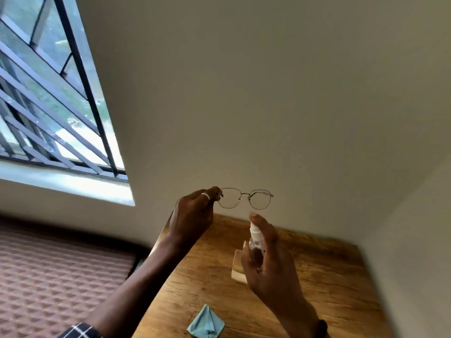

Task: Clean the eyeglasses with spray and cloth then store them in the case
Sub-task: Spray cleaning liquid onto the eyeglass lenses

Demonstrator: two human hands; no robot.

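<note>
The left hand (195, 211), a silver ring on one finger, is raised in front of the plain wall, its fingertips pinched on the outer edge of a pair of thin metal-rimmed eyeglasses with clear lenses (245, 198). The frame juts out sideways from those fingers, lenses upright and held in the air above the far edge of the brown wooden table (324, 276).

Just below the farther lens, the right hand (271, 262) is wrapped around a small clear plastic spray bottle with a white nozzle (256, 237). The fingers curl round its body and the forefinger lies along the top of the nozzle, its tip close under the frame but not touching it.

Behind the right hand's thumb a pale wooden box (238, 267) stands on the table. Nearer the wrists, between the two forearms, a crumpled light blue cleaning cloth (205, 324) lies on the wood.
</note>
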